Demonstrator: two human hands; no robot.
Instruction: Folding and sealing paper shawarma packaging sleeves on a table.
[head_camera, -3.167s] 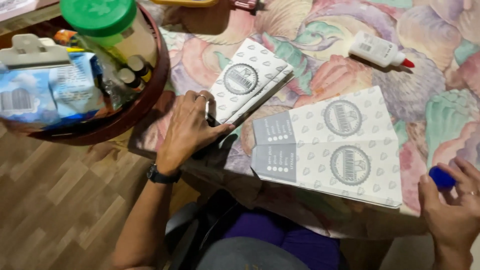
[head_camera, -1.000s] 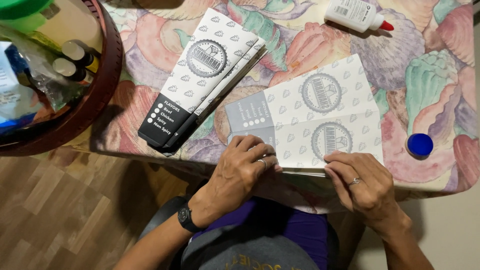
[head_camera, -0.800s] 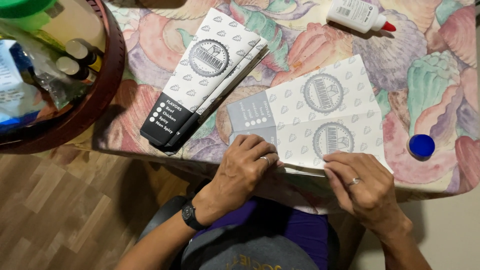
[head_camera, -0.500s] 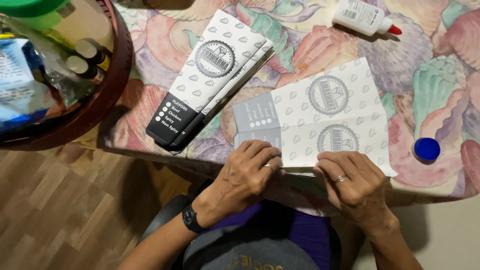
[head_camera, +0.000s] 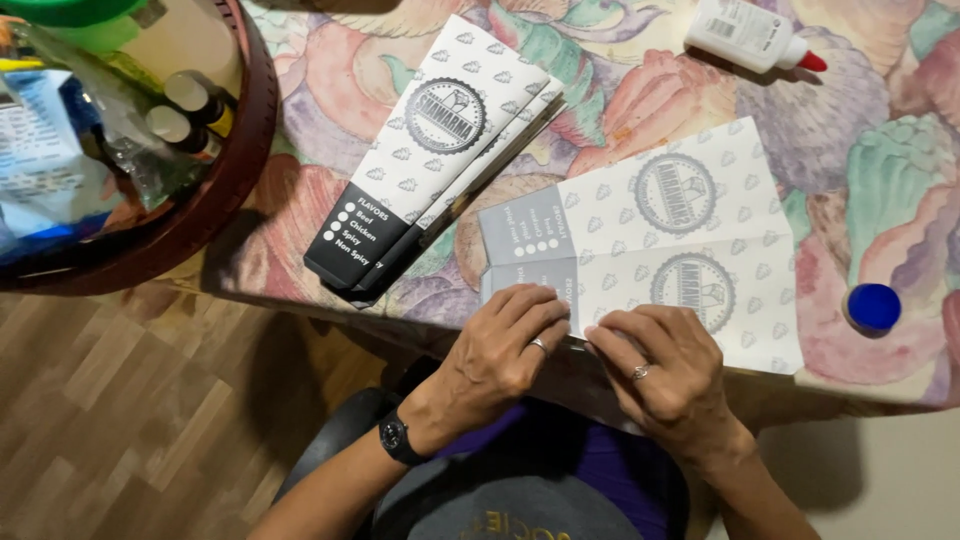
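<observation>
Lower centre: left hand (head_camera: 505, 345) and right hand (head_camera: 665, 365) fingertips pressed flat on printed sheet (head_camera: 660, 240) near edge. Press evenly, keep edges aligned.

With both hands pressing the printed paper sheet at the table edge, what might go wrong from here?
1. The printed sheet reaches the table edge under the left hand and right hand; uneven pressure may skew the fold or let it slide off.
2. The glue bottle lies on its side with its red tip on; the blue cap lies apart near the edge and may roll off.
3. The stack of folded sleeves overhangs the edge and may slip.
</observation>
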